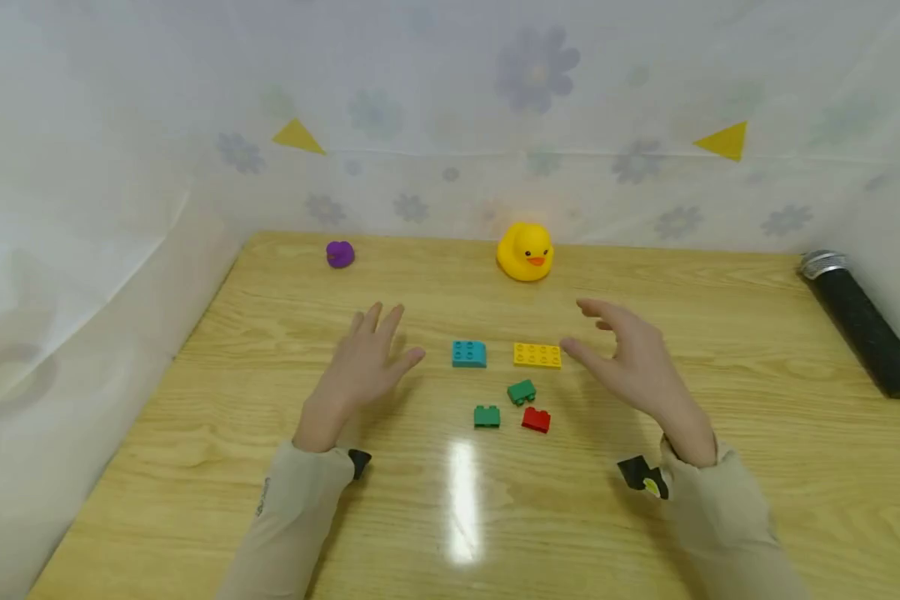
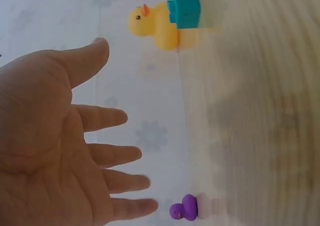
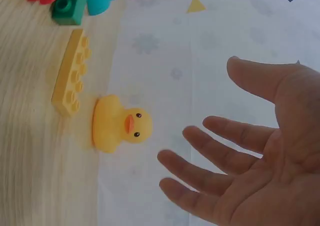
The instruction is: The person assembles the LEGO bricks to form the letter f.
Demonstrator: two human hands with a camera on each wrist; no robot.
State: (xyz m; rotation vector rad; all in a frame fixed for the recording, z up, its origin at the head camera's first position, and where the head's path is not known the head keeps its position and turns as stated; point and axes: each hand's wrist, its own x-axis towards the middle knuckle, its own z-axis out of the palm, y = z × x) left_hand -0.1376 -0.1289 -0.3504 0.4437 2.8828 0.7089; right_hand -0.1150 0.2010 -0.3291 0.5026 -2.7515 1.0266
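My left hand (image 1: 362, 367) is above the table with its fingers spread, holding nothing; the teal brick (image 1: 468, 354) lies to its right. On the other side my right hand (image 1: 633, 358) also holds nothing, its thumb tip close to the yellow brick (image 1: 537, 356) in the head view. Nearer me lie two green bricks, one tipped on its side (image 1: 522, 392) and one with studs up (image 1: 487, 417), with a red brick (image 1: 536, 420) beside them. Both wrist views show extended fingers (image 2: 115, 156) and bare palms.
A yellow rubber duck (image 1: 525, 252) stands at the back of the table (image 1: 195, 467), and a small purple duck (image 1: 340, 254) at the back left. Along the right side lies a black microphone (image 1: 866, 325). Flower-printed white sheeting (image 1: 450, 100) hangs behind and at the sides.
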